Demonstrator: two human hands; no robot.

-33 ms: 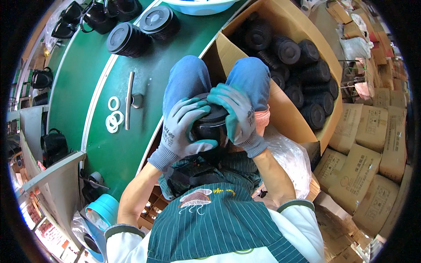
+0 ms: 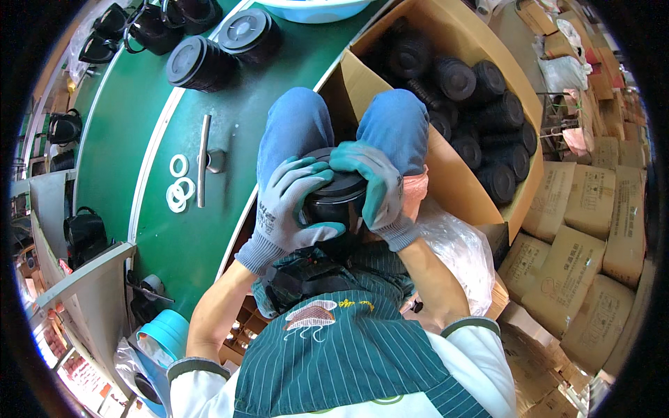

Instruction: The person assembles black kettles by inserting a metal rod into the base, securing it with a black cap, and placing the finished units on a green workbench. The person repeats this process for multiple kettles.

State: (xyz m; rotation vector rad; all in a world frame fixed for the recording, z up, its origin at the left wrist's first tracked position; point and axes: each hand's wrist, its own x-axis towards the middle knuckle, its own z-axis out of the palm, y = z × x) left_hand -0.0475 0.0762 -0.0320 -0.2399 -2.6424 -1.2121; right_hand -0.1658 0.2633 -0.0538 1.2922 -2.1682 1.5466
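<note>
"What are the hands doing in the head view?"

"The gloved left hand (image 2: 289, 202) grips a shiny black pot (image 2: 336, 210). The gloved right hand (image 2: 376, 182) has its fingers bent tight over the round black lid (image 2: 346, 187) on top."

"Where's the pot?"

"In the lap, near the knees, beside the green table (image 2: 188, 258) with white rings (image 2: 176, 187)."

Left hand (image 2: 287, 203) curved, thumb extended; right hand (image 2: 380, 182) bent (both turned inward); forearms (image 2: 433, 280) angled together.
</note>
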